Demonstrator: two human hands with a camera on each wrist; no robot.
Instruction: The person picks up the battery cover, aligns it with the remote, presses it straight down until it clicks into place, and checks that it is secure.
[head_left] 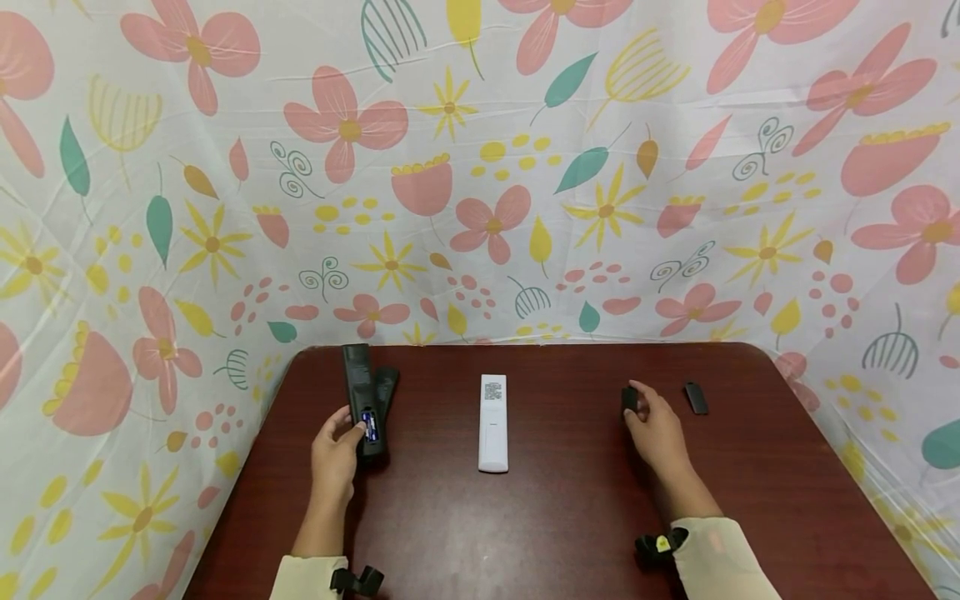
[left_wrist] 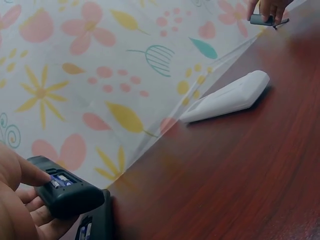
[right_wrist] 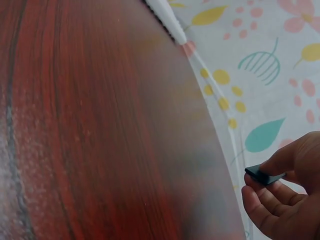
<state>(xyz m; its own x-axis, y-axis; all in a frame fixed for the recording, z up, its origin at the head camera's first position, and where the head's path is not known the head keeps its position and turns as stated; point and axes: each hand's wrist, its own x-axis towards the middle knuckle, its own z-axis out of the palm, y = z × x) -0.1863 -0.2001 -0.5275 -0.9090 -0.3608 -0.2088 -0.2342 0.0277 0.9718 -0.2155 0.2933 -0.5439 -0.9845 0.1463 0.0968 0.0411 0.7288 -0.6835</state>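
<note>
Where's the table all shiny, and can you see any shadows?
Head view: pale glare on the brown table, near the bottom middle; right wrist view: whitish shine at the table's left side; left wrist view: a dark shadow along the white remote control's lower edge.

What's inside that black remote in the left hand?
Partly blue batteries show in the open back of the black remote. The left hand has its thumb at the opening's edge, so whatever lies under the thumb, or beneath the batteries, cannot be seen.
</note>
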